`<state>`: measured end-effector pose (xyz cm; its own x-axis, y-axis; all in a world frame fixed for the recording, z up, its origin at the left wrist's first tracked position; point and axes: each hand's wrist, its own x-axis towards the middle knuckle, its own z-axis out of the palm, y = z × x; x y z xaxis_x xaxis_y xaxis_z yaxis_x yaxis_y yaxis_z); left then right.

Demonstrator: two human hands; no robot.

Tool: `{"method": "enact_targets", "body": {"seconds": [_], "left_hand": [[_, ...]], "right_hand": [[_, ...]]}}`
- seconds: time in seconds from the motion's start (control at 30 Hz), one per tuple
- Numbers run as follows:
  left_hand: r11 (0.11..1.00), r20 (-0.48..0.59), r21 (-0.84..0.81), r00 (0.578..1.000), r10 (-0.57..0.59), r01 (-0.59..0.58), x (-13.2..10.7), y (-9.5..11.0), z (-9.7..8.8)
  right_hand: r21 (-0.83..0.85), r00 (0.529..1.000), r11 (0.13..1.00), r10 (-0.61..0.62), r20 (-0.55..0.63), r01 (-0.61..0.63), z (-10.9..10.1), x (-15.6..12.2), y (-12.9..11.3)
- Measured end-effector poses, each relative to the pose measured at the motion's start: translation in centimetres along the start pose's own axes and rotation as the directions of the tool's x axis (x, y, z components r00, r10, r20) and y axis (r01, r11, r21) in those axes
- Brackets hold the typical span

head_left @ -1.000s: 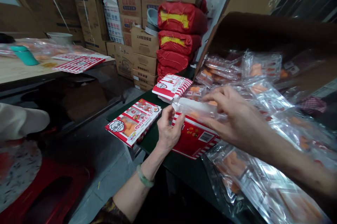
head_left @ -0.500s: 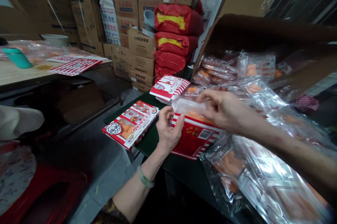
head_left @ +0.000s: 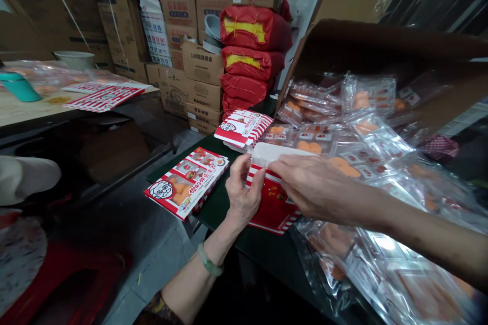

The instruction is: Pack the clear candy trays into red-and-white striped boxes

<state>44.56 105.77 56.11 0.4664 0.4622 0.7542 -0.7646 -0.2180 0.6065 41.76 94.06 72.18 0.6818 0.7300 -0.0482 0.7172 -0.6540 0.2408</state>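
A red-and-white striped cardboard box [head_left: 269,205] stands tilted at the table's edge, its white inner flap [head_left: 276,153] raised along the top. My left hand [head_left: 244,190] grips the box's left side, thumb on the front and fingers behind. Across the upper front of the box lies my right hand [head_left: 312,182], fingers bent at the opening beside the flap; its fingertips are partly hidden. Left of the hands lies a filled box [head_left: 188,180] with orange pieces behind its window. Behind them, further striped boxes [head_left: 242,127] lie flat.
Clear plastic packs with orange pieces [head_left: 366,162] are heaped on the right, spilling from a large carton [head_left: 381,42]. Red bundles [head_left: 251,30] and cartons [head_left: 202,65] are stacked at the back. A second table [head_left: 49,106] holds a teal cup [head_left: 19,86]. Someone's pale sleeve [head_left: 28,180] shows at left.
My right hand has come down and left over the box's front, covering the barcode. The orange-filled pack seen at the opening is now out of sight, and the white flap shows more plainly.
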Motion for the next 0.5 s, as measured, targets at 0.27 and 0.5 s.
{"method": "enact_targets", "body": {"seconds": [0.27,0.5], "left_hand": [[1.000,0.098,0.006,0.995,0.020,-0.020,0.0,-0.3,-0.5],[0.988,0.094,0.051,0.985,0.143,-0.149,0.2,0.4,-1.0]], "right_hand": [[0.482,0.969,0.875,-0.076,0.236,-0.048,-1.4,1.8,1.6],[0.493,0.962,0.867,-0.194,0.192,0.077,-1.4,2.7,2.5]]}}
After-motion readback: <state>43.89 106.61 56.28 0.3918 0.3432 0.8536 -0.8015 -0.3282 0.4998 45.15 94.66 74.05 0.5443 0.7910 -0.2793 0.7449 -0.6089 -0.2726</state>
